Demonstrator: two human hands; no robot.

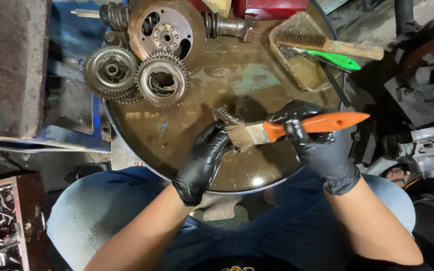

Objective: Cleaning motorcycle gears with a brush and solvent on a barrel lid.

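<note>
My right hand (313,143), in a black glove, grips a paintbrush (297,128) with an orange handle, bristles pointing left. My left hand (204,159), also black-gloved, holds a small toothed metal part (225,116) right at the bristles. Both hands work above the oily top of a round metal drum (192,135), near its front edge.
Two worn gears (110,71) (163,79) and a rusty round plate (166,34) lie at the drum's back left. A shallow tray (305,70) at the back right holds a wire brush (327,44) and a green-handled tool (335,60). An engine part (425,150) is at the right.
</note>
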